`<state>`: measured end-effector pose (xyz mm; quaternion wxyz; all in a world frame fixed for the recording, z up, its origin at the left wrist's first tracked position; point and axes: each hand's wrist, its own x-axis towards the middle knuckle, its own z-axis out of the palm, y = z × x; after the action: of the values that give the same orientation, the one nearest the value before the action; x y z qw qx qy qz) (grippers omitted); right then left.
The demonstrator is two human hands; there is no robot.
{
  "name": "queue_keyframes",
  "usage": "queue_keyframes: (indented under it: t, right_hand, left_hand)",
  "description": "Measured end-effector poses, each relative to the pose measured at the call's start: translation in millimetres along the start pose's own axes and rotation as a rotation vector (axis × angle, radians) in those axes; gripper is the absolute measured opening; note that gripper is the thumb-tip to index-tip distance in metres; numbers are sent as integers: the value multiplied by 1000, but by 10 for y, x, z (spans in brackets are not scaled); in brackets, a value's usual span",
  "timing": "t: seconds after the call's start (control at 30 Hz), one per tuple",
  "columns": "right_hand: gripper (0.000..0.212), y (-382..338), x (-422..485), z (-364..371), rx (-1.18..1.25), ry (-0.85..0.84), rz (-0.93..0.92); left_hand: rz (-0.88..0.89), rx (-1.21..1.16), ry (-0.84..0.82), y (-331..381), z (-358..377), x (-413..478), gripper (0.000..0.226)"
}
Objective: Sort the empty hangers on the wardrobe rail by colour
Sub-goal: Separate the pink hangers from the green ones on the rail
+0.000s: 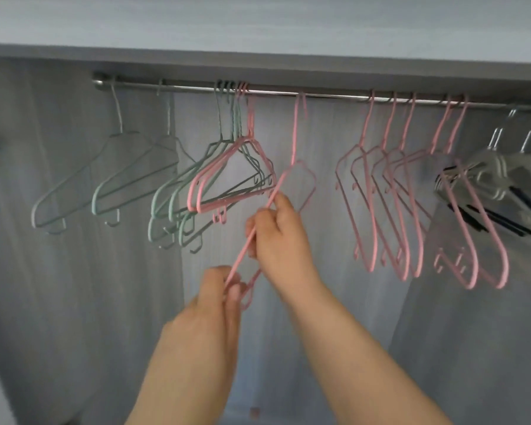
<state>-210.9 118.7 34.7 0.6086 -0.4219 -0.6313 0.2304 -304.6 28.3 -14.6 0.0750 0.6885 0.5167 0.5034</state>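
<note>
The rail (319, 95) runs off the right edge, and the clear and black hangers (497, 176) over there are a blurry mess, partly cut off, so no counting them. The bunched green hangers (178, 207) overlap too much to count either. The pink hanger (295, 142) has its lower end tucked behind the left hand (215, 299). The bottom edge chops both forearms.

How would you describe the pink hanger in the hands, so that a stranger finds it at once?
Follow the metal rail to the gap between the mixed green-and-pink bunch and the all-pink row. The pink hanger there is alone. Only it is gripped by the left hand and the right hand, tilted steeply.
</note>
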Motion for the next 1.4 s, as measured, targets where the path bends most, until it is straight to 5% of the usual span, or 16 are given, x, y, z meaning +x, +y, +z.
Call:
queue_keyframes:
  t: [0.17,0.57,0.63,0.7,0.77,0.83,0.9,1.03,1.4]
  right_hand:
    - [18,-19,340,-169,0,188,-29]
    - [25,186,898,-266,149,391,215]
    - [33,242,850,-291,64,418,283]
    - [41,233,760,-299,-272,408,334]
    - [51,92,592,-185,-635,462,156]
    - [46,-141,435,60,-700,506,-195]
    - [37,-308,412,290,-598,357,-214]
    - [20,-332,488,577,-260,8,151]
    - [30,-113,679,707,-76,174,155]
  left_hand:
    - [230,-135,-23,73,205,175,39]
    - [317,-88,-274,-127,446,834,53]
    - [408,8,-216,-196,398,771,47]
    - [459,-99,-112,-225,194,713,40]
    - [506,-209,76,-284,-58,753,32]
    - [464,-190,230,-297,-307,899,32]
    - [398,-108,230,-333,-420,1085,39]
    - [317,-16,73,-469,-375,1269,42]
    - [443,45,112,-817,-313,1287,32]
